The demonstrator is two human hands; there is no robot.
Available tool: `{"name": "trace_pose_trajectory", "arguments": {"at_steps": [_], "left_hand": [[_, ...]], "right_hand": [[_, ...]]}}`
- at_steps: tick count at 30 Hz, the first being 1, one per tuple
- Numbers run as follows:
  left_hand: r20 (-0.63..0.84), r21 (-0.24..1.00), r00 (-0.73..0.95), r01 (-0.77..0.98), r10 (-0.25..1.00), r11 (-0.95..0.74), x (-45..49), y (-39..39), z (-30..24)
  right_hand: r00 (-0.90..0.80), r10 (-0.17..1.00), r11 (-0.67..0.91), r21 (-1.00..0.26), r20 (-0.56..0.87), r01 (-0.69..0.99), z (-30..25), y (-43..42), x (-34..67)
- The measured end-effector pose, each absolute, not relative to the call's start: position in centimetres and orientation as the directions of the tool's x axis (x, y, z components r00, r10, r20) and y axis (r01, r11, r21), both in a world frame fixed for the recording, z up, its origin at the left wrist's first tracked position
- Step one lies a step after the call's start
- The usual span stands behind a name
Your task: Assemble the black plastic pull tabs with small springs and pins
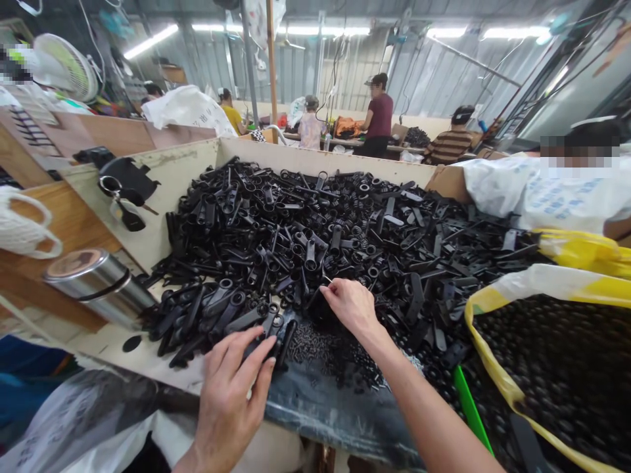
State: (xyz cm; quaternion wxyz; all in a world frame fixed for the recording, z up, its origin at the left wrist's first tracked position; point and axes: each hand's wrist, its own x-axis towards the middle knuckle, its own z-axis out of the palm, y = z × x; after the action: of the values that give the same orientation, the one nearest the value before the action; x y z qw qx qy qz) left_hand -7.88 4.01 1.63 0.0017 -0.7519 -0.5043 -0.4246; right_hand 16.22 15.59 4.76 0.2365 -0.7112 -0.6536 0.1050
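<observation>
My left hand (234,384) lies low at the front with its fingers stretched out and slightly apart. Its fingertips rest on or just above black plastic parts with ringed ends (231,305), piled at the front left. Further right, my right hand (352,305) is closed in a pinch over the near edge of the large heap of black parts (315,223). A thin, light-coloured pin (327,278) sticks out at its fingertips; the rest of it is hidden. Below that hand, small metal pins (310,345) lie scattered on the dark work surface (335,410).
A steel flask (101,286) stands at the left, near keys (129,213) on the bin wall. On the right are a yellow-edged bag (547,348) of small dark round pieces and a green strip (472,410). Several people work in the background.
</observation>
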Motion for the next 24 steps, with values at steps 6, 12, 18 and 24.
{"name": "trace_pose_trajectory", "arguments": {"at_steps": [6, 12, 18, 24], "left_hand": [[-0.243, 0.969, 0.202, 0.015, 0.949, 0.245, -3.8, 1.7, 2.0], [-0.505, 0.507, 0.420, -0.563, 0.754, 0.653, 0.1, 1.8, 2.4], [-0.565, 0.591, 0.198, -0.581, 0.801, 0.560, -0.3, 2.9, 4.1], [-0.479, 0.794, 0.207, -0.312, 0.853, 0.521, -1.5, 1.0, 2.3]], "right_hand": [[0.155, 0.920, 0.125, -0.644, 0.360, 0.755, 4.4, 10.7, 17.0], [-0.185, 0.632, 0.671, -0.412, 0.753, 0.617, 2.6, 0.7, 16.2], [-0.268, 0.712, 0.666, -0.503, 0.649, 0.551, 1.3, -0.3, 17.7], [-0.257, 0.944, 0.322, -0.425, 0.205, 0.846, 2.0, 6.5, 18.0]]}}
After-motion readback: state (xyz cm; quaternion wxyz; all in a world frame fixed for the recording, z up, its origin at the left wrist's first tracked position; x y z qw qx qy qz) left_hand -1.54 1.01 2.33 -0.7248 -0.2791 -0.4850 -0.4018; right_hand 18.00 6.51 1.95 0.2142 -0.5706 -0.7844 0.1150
